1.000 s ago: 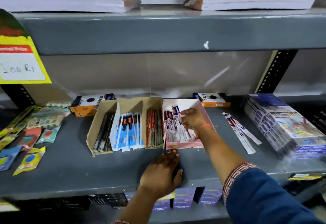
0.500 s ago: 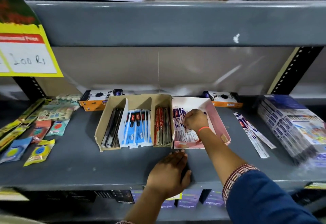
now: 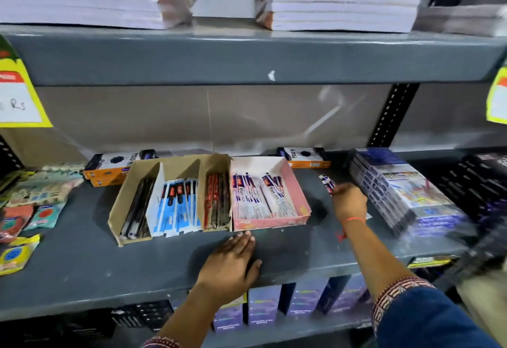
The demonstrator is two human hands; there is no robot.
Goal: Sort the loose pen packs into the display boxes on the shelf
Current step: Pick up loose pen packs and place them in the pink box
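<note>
Two hands work the grey shelf (image 3: pixel 82 265). At 3 o'clock of the pink display box (image 3: pixel 297 196), the right hand (image 3: pixel 349 201) closes on loose pen packs (image 3: pixel 326 183) lying on the shelf. Left hand (image 3: pixel 233 261) rests flat, fingers spread, at 6 o'clock of that box, fingertips almost touching it. More packs fill the cardboard box (image 3: pixel 129 196) at its 9 o'clock.
</note>
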